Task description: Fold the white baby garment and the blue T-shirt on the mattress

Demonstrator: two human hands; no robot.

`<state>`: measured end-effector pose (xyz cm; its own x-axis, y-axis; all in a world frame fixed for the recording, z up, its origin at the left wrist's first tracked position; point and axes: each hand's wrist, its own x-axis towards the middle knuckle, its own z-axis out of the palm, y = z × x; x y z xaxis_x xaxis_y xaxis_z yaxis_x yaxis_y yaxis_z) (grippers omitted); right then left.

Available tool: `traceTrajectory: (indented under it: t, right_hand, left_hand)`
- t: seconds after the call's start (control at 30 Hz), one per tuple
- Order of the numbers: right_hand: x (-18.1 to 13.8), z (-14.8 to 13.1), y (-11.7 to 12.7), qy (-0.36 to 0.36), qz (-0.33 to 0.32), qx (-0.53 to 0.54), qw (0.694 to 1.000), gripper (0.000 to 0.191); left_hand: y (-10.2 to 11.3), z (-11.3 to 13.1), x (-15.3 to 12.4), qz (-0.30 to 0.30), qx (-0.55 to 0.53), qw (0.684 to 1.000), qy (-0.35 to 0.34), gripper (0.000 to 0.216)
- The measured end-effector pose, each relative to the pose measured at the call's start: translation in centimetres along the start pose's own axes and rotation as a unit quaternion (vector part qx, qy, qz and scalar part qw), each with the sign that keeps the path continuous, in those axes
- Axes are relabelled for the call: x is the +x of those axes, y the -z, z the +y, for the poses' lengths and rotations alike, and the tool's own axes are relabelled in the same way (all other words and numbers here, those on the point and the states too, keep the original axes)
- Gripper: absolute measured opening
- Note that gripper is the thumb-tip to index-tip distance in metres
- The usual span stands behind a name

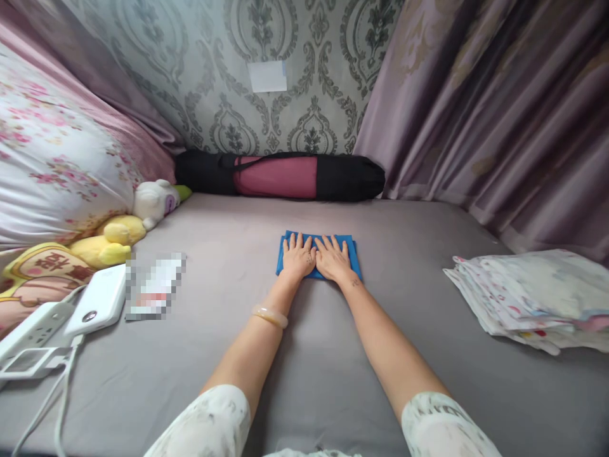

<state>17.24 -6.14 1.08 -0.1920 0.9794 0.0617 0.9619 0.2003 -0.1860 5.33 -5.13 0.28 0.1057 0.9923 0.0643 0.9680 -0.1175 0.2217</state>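
A small blue folded cloth (353, 251) lies flat on the grey bed sheet (409, 235) in the middle of the view. My left hand (298, 257) rests palm down on the cloth's left half, fingers stretched out. My right hand (334, 259) lies flat beside it on the right half, fingers also spread, thumbs nearly touching. Neither hand grips anything. A pale bangle (269, 315) sits on my left wrist.
A stack of folded patterned cloths (533, 298) lies at the right. A black and pink roll bag (280, 176) lies along the wallpapered back wall. At the left are plush toys (118, 231), a white power bank (98, 306), a power strip (28, 330) and cables. Curtains hang on the right.
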Motion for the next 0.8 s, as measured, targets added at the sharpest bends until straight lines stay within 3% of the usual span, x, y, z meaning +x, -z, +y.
traceTrajectory:
  t: [0.4, 0.63, 0.8]
  right_hand:
    - [0.5, 0.9, -0.7, -0.11, 0.044, 0.001, 0.993, 0.06]
    - [0.2, 2.8, -0.3, -0.161, 0.036, 0.021, 0.986, 0.061]
    - [-0.1, 3.2, 0.1, -0.161, 0.025, 0.03, 0.986, 0.061]
  left_hand:
    - [0.4, -1.0, -0.3, 0.006, -0.039, 0.997, 0.07, 0.078]
    - [0.5, -2.0, -0.3, 0.003, -0.057, 0.995, 0.083, 0.072]
    - [0.7, -2.0, -0.3, -0.003, -0.057, 0.995, 0.082, 0.069]
